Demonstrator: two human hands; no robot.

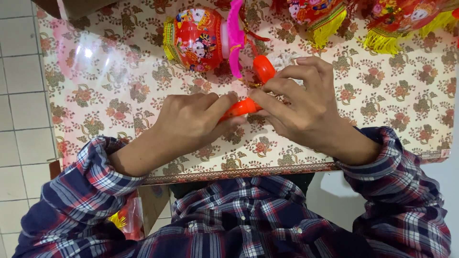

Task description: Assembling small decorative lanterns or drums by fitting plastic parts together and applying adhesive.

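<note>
Head view: both hands pinched a glossy orange plastic handle (241,108) at frame centre.
Left hand (191,122) and right hand (299,102) fingers closed on it, steadying it above the floral tabletop (119,91).

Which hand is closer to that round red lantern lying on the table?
Left. The left hand lies just below the lantern; the right hand sits farther off to its right, across the orange piece.

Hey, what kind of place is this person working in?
Probably a home or small workshop table for putting together festive lanterns. A floral tablecloth covers the table, red lanterns with yellow fringe lie on it, and both hands pinch an orange plastic handle.
</note>
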